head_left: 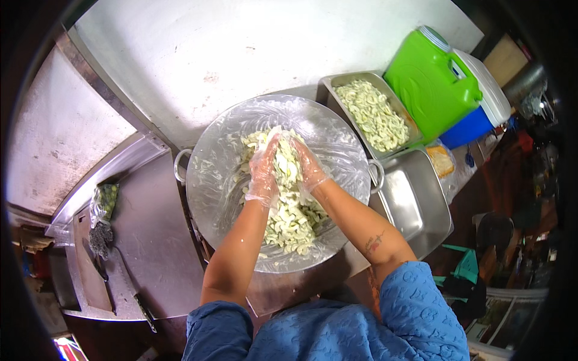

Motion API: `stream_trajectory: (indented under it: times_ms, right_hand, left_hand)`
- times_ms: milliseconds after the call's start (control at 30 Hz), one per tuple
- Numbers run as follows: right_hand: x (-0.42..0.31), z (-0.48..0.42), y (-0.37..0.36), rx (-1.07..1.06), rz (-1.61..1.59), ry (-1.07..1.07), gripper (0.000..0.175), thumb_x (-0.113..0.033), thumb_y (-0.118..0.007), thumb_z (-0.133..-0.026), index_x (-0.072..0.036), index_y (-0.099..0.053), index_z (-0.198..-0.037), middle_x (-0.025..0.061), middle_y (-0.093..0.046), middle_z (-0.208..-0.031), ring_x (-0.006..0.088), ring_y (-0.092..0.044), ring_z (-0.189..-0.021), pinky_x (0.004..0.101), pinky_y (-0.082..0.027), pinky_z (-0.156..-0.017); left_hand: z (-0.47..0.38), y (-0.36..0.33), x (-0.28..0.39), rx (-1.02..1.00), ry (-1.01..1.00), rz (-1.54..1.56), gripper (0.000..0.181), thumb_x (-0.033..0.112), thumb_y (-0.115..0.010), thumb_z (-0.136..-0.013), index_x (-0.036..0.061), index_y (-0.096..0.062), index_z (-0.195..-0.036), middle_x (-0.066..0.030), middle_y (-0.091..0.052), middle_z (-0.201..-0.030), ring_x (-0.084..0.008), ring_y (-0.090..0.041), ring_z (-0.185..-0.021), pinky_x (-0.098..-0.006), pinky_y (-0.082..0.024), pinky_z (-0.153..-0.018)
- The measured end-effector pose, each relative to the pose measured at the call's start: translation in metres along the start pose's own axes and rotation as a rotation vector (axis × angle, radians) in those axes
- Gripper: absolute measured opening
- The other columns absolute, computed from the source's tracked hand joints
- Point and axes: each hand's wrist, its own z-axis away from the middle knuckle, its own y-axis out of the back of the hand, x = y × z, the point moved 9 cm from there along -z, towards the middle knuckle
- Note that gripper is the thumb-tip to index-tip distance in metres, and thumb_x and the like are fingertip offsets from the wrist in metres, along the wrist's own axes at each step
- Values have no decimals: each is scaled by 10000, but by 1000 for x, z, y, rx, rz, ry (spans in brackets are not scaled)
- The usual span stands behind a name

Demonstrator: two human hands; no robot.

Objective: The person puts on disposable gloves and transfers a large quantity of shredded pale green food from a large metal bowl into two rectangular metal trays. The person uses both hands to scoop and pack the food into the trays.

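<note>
Cupped together over a wide, round metal pan [212, 189] with loop handles, my left hand [263, 173] and my right hand [309, 164] press a clump of creamy salad [291, 225] between them. The salad is made of pale green and white curved pieces, possibly macaroni. Thin clear plastic gloves cover both hands, and some dressing clings to them. More of the salad lies heaped below my wrists, towards the pan's near side. White smears streak the pan's inner surface. My fingertips are partly hidden by the food.
On the right stand a steel food pan [328, 92] of similar salad, another steel pan [406, 207], a green jug [424, 81] and a blue cooler [467, 128]. Leftward, a steel counter [158, 225] bears a knife [131, 284], a bag of green fruit [106, 203] and a scouring mesh [100, 239].
</note>
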Motion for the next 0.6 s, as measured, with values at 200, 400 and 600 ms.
stream_trajectory:
  times_ms: [200,400,600]
  right_hand:
    - [-26,38,-35,27,-207,-34,273,-273,-483,-862,-47,-546,-1000,57,-598,-929,158,-585,-795,285,-504,-698]
    - [-31,45,-30,-66,-251,-26,268,-252,-460,-872,-43,-533,-1022,78,-593,-942,167,-577,-827,297,-495,-728]
    - [-96,67,-16,-153,-305,15,316,-311,-510,-846,-46,-542,-1016,74,-592,-962,183,-568,-838,282,-490,-734]
  left_hand:
    - [32,-37,15,-178,-96,72,380,221,-576,-818,40,-514,-1147,-76,-555,-1078,-162,-549,-938,-287,-464,-778]
    - [25,-35,8,-121,-210,1,311,298,-658,-754,27,-618,-902,-21,-567,-798,-121,-505,-679,-296,-447,-626]
    - [71,-126,20,-210,-254,-107,315,169,-553,-829,20,-540,-1107,-90,-573,-1050,-182,-569,-895,-281,-490,-735]
